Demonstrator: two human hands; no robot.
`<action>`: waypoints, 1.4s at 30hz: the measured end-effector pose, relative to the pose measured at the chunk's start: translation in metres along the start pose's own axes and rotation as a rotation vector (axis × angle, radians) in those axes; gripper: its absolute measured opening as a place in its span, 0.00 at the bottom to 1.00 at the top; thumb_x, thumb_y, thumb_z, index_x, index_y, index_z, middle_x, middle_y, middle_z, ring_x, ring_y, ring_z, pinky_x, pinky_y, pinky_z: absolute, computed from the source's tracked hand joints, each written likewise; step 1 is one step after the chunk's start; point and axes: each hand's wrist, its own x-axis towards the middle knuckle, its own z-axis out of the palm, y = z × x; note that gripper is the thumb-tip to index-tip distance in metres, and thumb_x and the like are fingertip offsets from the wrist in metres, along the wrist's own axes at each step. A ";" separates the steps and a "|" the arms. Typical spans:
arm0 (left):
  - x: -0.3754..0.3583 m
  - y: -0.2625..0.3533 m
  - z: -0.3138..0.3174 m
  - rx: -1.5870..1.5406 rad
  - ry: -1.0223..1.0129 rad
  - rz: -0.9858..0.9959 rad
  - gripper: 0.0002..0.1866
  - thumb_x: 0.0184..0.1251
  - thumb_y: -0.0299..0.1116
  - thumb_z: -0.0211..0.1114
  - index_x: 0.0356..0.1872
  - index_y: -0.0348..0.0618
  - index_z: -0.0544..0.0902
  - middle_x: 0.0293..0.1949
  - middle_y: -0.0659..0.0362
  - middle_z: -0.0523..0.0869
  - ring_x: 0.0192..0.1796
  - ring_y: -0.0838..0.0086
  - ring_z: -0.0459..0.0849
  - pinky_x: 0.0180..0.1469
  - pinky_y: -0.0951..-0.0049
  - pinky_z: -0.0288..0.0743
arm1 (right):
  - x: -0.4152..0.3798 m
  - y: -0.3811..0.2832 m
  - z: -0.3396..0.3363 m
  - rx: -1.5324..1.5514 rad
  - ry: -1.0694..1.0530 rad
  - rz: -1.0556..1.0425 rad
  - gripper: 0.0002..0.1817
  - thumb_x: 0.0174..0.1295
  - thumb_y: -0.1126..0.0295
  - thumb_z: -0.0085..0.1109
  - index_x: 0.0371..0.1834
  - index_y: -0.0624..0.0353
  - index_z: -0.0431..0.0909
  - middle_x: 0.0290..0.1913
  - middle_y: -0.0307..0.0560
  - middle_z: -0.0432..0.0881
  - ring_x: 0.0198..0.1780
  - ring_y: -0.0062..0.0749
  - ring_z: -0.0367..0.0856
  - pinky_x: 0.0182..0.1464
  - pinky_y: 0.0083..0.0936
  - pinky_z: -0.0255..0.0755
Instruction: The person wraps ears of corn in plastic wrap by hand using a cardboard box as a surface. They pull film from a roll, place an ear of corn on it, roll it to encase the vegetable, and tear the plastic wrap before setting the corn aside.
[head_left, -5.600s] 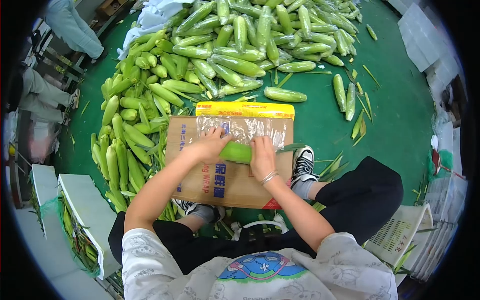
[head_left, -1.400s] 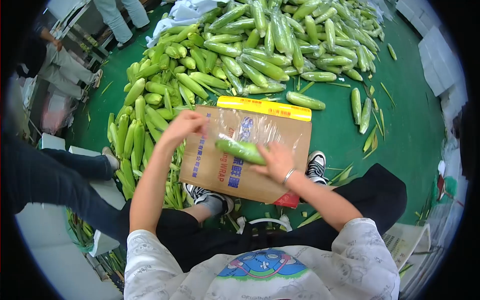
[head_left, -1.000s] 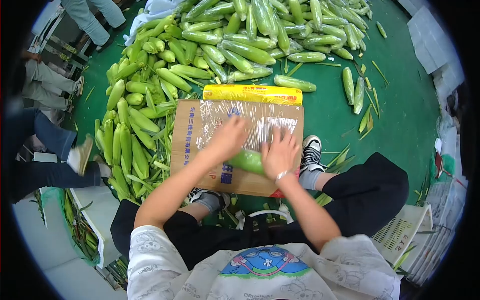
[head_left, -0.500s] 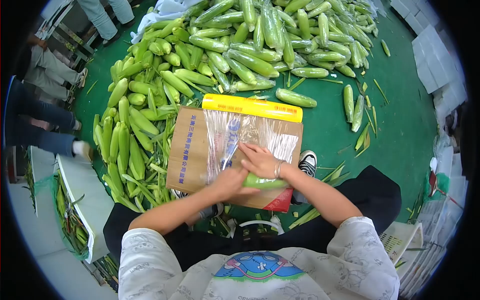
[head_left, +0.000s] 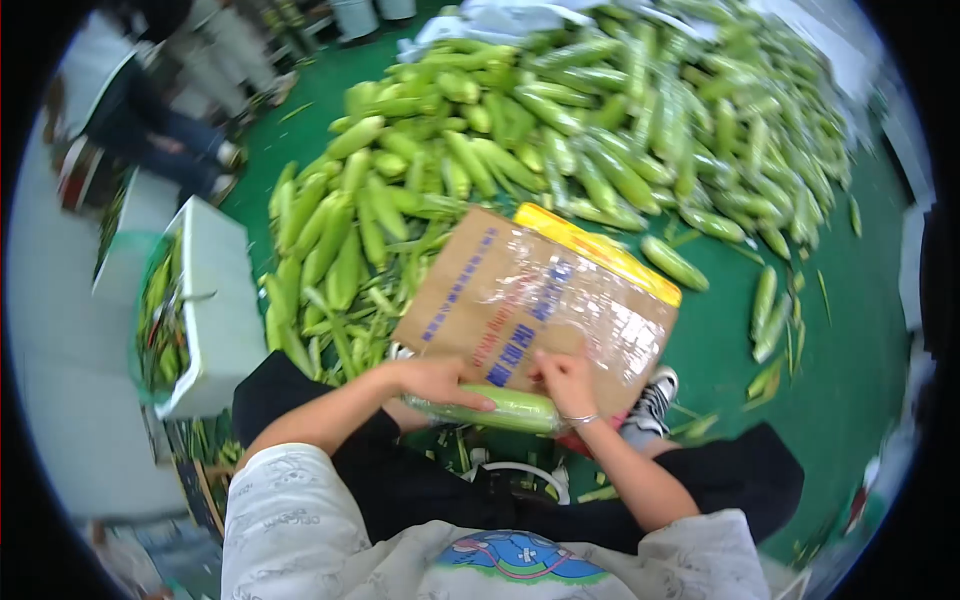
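Across the near edge of a cardboard box lies a green ear of corn with a shiny film around it. My left hand is closed over its left end, thumb along the top. Just above the ear's right end, my right hand has its fingers curled in a pinch over the box; what they hold, if anything, I cannot make out. Along the box's far edge sits a yellow cling film roll. The printed box top looks glossy in places.
A big heap of corn lies beyond the box, film-wrapped ears on its right. Loose ears lie on the green floor at right. At left stand a white foam box and a person's legs.
My view has turned, so the box appears tilted. My hands have drawn apart, the left now gripping the ear's left end. The clear film sheet spread over the box is gone from most of it.
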 end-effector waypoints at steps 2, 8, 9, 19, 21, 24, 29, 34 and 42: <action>-0.037 0.034 -0.033 -0.005 0.247 0.057 0.19 0.62 0.44 0.71 0.42 0.36 0.87 0.32 0.56 0.89 0.32 0.80 0.83 0.35 0.76 0.76 | 0.012 0.003 0.017 0.527 0.204 0.152 0.20 0.67 0.53 0.58 0.37 0.62 0.84 0.26 0.42 0.84 0.22 0.27 0.80 0.29 0.24 0.73; -0.059 0.026 -0.072 -0.628 0.859 0.296 0.10 0.65 0.32 0.66 0.39 0.36 0.87 0.30 0.55 0.88 0.31 0.79 0.84 0.36 0.78 0.77 | 0.018 -0.065 0.057 0.966 -0.103 0.492 0.28 0.67 0.40 0.52 0.49 0.56 0.77 0.32 0.47 0.85 0.25 0.32 0.84 0.15 0.20 0.73; -0.051 0.029 -0.069 -0.940 0.997 0.496 0.10 0.68 0.32 0.62 0.40 0.36 0.87 0.30 0.54 0.88 0.32 0.77 0.85 0.39 0.78 0.77 | 0.019 -0.072 0.061 1.047 -0.199 0.473 0.30 0.67 0.37 0.48 0.49 0.55 0.76 0.31 0.47 0.85 0.23 0.32 0.83 0.14 0.19 0.72; 0.082 -0.086 -0.170 -0.365 1.355 0.092 0.25 0.61 0.37 0.66 0.57 0.35 0.76 0.50 0.44 0.81 0.52 0.53 0.80 0.56 0.61 0.74 | 0.260 -0.071 -0.090 1.402 0.402 -0.273 0.09 0.67 0.60 0.51 0.35 0.52 0.75 0.25 0.40 0.79 0.23 0.27 0.78 0.20 0.23 0.70; 0.061 -0.205 -0.220 0.236 1.772 -0.365 0.26 0.60 0.40 0.67 0.55 0.33 0.75 0.49 0.42 0.80 0.51 0.50 0.80 0.54 0.56 0.74 | 0.320 -0.106 -0.179 1.197 0.562 -0.348 0.12 0.66 0.57 0.50 0.34 0.53 0.74 0.20 0.39 0.76 0.17 0.28 0.73 0.17 0.25 0.68; 0.029 -0.300 -0.239 0.397 1.368 -1.053 0.39 0.54 0.49 0.72 0.62 0.35 0.68 0.57 0.38 0.75 0.58 0.48 0.76 0.59 0.51 0.73 | 0.360 -0.144 -0.304 1.085 0.359 -0.516 0.23 0.70 0.53 0.50 0.57 0.60 0.71 0.50 0.48 0.80 0.46 0.34 0.81 0.38 0.24 0.78; 0.016 -0.373 -0.243 -0.012 1.409 -0.878 0.53 0.49 0.55 0.75 0.71 0.34 0.62 0.68 0.40 0.69 0.70 0.51 0.68 0.70 0.57 0.63 | 0.268 -0.137 -0.267 0.166 0.648 -0.264 0.20 0.63 0.70 0.59 0.57 0.62 0.69 0.40 0.46 0.84 0.32 0.30 0.81 0.35 0.26 0.76; 0.054 -0.201 -0.231 -0.032 1.761 -0.159 0.30 0.52 0.38 0.75 0.55 0.36 0.78 0.57 0.48 0.81 0.59 0.55 0.78 0.61 0.60 0.70 | 0.050 -0.042 -0.137 -0.293 0.818 -0.089 0.15 0.59 0.74 0.66 0.44 0.62 0.69 0.29 0.38 0.75 0.28 0.18 0.72 0.32 0.18 0.71; 0.162 0.060 -0.079 0.601 0.714 0.565 0.34 0.44 0.36 0.78 0.56 0.42 0.76 0.51 0.48 0.81 0.55 0.53 0.78 0.59 0.58 0.71 | -0.041 0.038 -0.047 -0.747 0.932 0.014 0.18 0.50 0.77 0.63 0.45 0.62 0.73 0.41 0.55 0.73 0.47 0.55 0.72 0.52 0.42 0.68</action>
